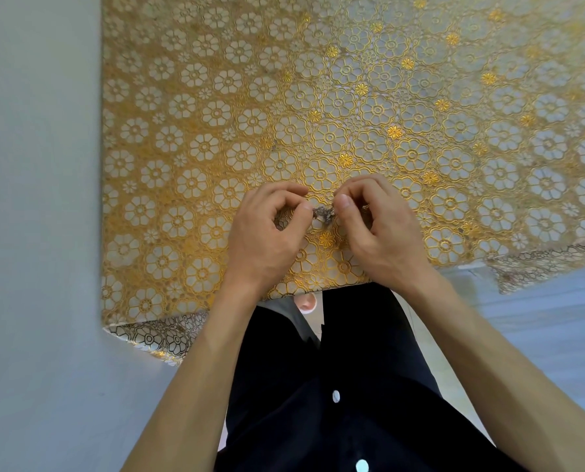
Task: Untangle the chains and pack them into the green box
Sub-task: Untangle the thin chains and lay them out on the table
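Table under a tablecloth (352, 97): glossy, plastic-looking lace, white flower rounds outlined in gold. It droops over the near edge and the near-left corner. Plain grey floor (39, 233) on both sides. Dark buttoned garment (335, 386) fills the bottom, smooth fabric, white oval buttons.

Left hand (267, 236) and right hand (379, 229) are bare and sit just inside the near edge, roughly midway along it. Both have curled fingers, and thumb and forefinger tips pinch opposite sides of the chains (323, 212). The chains are one small silvery-grey clump of fine metal links, bunched tight between the two hands. Can't tell if the clump touches the cloth or hangs just over it. Green box not in view.

Step looks like untangling, early on, with no strand visibly freed. The next move probably needs a gentle pull apart, loosening loops rather than tugging. Thin links could tighten into a knot.
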{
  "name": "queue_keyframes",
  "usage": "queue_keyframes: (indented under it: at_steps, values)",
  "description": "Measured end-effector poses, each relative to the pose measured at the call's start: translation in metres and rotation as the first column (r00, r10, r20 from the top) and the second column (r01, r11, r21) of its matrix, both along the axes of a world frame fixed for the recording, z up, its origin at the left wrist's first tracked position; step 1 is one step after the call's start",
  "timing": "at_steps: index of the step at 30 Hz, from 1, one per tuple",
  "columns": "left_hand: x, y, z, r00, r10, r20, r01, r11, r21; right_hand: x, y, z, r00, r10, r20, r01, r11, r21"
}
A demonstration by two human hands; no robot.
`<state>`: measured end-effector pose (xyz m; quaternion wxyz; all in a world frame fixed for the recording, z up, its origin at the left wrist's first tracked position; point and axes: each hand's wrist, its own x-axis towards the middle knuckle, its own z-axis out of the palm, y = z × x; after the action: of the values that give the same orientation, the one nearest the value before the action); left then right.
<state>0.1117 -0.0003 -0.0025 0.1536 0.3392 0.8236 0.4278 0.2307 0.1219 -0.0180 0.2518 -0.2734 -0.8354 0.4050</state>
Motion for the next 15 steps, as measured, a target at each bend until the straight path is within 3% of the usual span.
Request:
queue_keyframes:
  at_steps: [3, 15]
  values:
    - [0.0004, -0.0006, 0.0006, 1.000, -0.001, 0.015, 0.001, 1.000, 0.011, 0.0005, 0.0015, 0.0008, 0.999, -0.046, 0.000, 0.046, 0.997, -0.062]
    - [0.0008, -0.0011, -0.0007, 0.999, 0.019, 0.047, -0.021, 0.999, 0.048, -0.0014, -0.0008, 0.0011, 0.996, -0.083, 0.042, 0.084, 0.996, -0.020]
